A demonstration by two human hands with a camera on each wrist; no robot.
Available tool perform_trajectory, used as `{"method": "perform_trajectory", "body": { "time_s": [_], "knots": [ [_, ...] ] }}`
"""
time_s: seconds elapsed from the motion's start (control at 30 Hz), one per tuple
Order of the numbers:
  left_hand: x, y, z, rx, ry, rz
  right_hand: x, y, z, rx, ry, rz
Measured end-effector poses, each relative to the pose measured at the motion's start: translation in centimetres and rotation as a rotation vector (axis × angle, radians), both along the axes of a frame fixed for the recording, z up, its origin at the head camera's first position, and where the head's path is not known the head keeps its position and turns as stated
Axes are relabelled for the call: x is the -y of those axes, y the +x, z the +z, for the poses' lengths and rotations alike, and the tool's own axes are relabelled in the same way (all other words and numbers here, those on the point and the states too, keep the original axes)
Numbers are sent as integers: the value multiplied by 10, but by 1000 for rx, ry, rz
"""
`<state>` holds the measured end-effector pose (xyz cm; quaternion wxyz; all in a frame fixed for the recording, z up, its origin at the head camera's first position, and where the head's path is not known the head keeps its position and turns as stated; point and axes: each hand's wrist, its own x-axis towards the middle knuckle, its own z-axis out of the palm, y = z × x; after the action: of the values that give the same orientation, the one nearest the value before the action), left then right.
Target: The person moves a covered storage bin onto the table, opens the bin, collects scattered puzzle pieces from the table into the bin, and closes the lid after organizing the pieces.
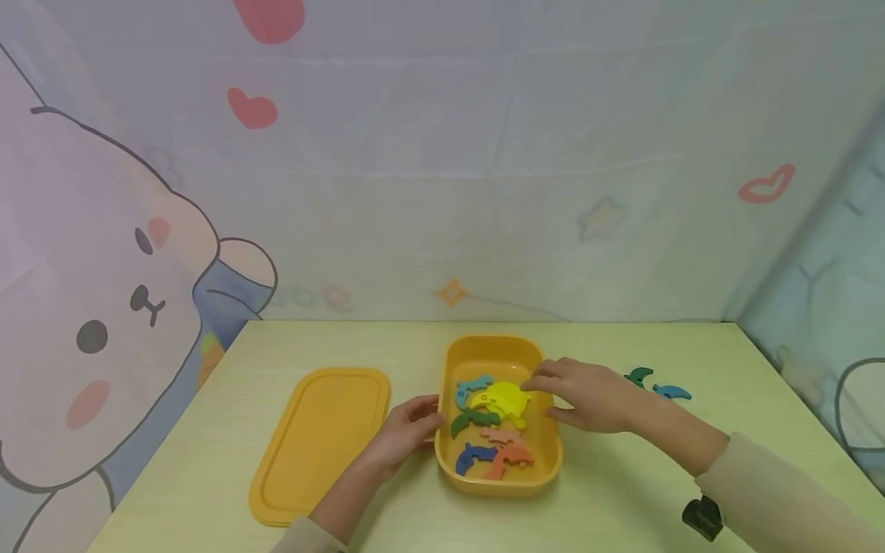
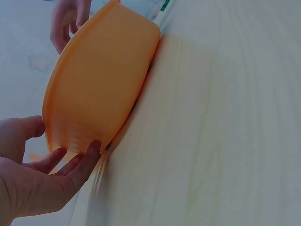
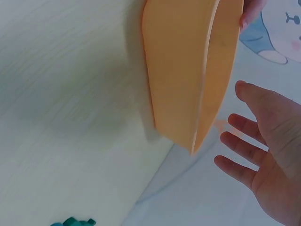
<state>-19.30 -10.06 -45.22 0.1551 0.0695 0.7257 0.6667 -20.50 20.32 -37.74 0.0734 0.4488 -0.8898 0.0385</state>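
A yellow-orange plastic box (image 1: 498,488) stands on the table with several small coloured animal-shaped pieces inside. Among them are a bright yellow piece (image 1: 507,399), a green one (image 1: 474,419), a light blue one (image 1: 473,390), a dark blue one (image 1: 473,458) and an orange one (image 1: 510,458). My left hand (image 1: 408,432) touches the box's left wall from outside; the left wrist view shows its fingertips on the wall and thumb at the rim. Over the right rim hovers my right hand (image 1: 588,394), its fingers apart and holding nothing in the right wrist view (image 3: 263,141).
A flat yellow-orange lid (image 1: 325,442) lies on the table left of the box. Right of my right hand lie a dark green piece (image 1: 639,376) and a blue piece (image 1: 672,392). A printed cloth (image 1: 415,192) hangs behind the table.
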Motion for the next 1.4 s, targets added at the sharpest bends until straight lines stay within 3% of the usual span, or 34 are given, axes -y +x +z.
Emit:
{"method": "perform_trajectory", "body": {
  "time_s": [0.6, 1.0, 1.4],
  "knots": [
    [-2, -3, -3, 5, -6, 3, -66, -2, 6, -45, -66, -157],
    [-1, -4, -2, 6, -18, 6, -95, 3, -8, -29, -97, -223],
    [-2, -3, -2, 8, -23, 13, -132, 8, -20, 52, -124, -339]
  ]
}}
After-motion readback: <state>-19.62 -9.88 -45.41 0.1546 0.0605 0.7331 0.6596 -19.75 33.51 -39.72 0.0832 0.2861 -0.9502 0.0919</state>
